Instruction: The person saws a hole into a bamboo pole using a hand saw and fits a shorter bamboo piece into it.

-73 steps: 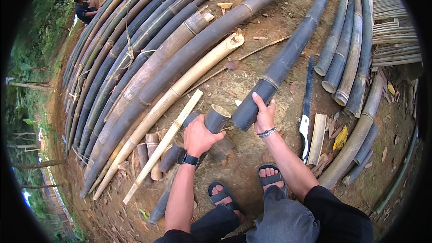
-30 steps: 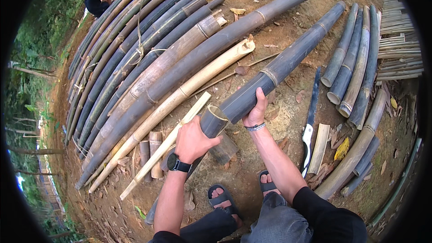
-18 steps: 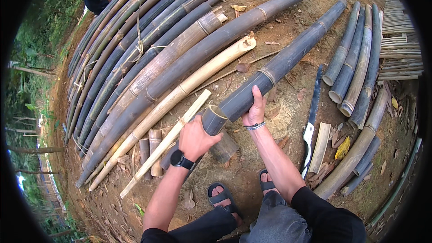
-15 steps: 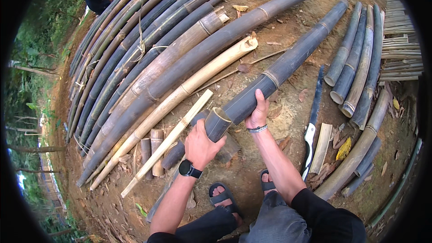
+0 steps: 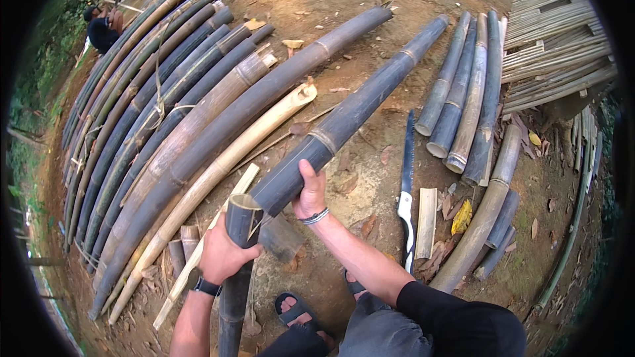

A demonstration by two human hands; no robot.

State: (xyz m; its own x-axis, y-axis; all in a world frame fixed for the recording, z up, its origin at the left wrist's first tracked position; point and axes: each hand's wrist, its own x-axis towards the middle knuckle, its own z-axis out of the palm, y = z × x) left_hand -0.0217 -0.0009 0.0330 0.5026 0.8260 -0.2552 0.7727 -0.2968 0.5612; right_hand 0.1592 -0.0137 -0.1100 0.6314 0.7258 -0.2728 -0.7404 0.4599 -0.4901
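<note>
My left hand is wrapped round the upper end of a dark bamboo section, whose round cut end faces up. Just to the right, my right hand grips the near end of a long dark bamboo pole, thumb on top. Pole and section meet at a sharp angle; a thin sliver seems to bridge their cut edges. Below that joint, a short bamboo offcut lies on the dirt. A folding saw with a white handle and dark blade rests to the right of my hands.
Bundled bamboo poles fill the left, beside a pale pole and a split strip. Cut bamboo lengths lie at right, with a slatted bamboo panel behind. A person sits far left.
The section in my left hand has swung steeper toward me, opening a sharper angle with the pole. My view has shifted right, showing more of the slatted panel.
</note>
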